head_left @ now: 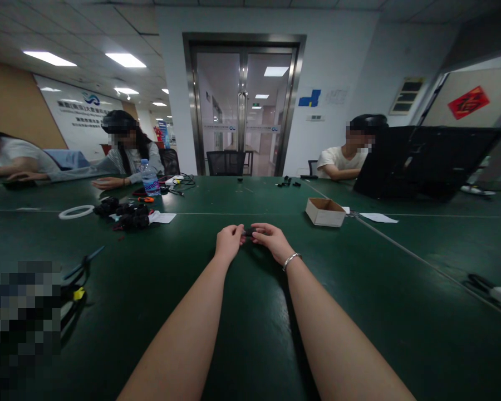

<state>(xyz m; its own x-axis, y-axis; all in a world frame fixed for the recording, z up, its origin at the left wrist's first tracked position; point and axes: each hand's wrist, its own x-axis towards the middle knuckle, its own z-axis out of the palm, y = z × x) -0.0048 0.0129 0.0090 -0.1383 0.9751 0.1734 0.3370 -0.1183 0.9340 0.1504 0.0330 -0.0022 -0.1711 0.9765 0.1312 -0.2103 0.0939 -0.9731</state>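
Observation:
My left hand [229, 240] and my right hand [271, 239] meet over the dark green table [250, 312], both arms stretched forward. Between their fingertips sits a small black part [247, 230], pinched from both sides; most of it is hidden by my fingers. A silver bracelet [291, 259] circles my right wrist. The hands rest low, close to the tabletop.
A small open cardboard box [324, 211] stands right of my hands. Black parts [127, 216], a white ring [75, 211], a water bottle [149, 177] lie at left; pliers [77, 278] near left. Three other people sit at the far side. A black laptop [421, 161] stands right.

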